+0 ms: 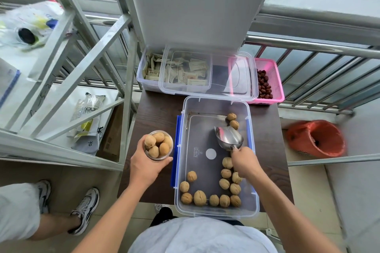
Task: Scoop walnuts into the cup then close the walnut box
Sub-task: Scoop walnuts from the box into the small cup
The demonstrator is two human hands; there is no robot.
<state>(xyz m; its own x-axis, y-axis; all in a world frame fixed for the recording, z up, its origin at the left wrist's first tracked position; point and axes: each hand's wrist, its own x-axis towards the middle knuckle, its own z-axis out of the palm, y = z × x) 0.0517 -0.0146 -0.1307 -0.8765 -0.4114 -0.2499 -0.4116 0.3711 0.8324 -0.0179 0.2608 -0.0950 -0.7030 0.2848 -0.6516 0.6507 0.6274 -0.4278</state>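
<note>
**Cup full, scoop empty over the open walnut box**

The left hand (145,165) holds a clear plastic cup (158,145) just left of the walnut box (216,157), its fingers wrapped around the cup's lower wall. The cup is heaped with walnuts up to and above its rim. The right hand (243,163) is closed around the handle of a metal scoop (228,137), which is inside the box near its right wall, bowl pointing away from the person and empty. The box sits open on the dark bench (153,113), with blue latches on its long sides. Loose walnuts (213,200) lie mostly along its near end and right side, and two more rest at the far right corner. The clear lid (207,73) lies beyond the box, resting across a tub of sachets (152,70) and a pink basket (270,80) of red dates.
</note>
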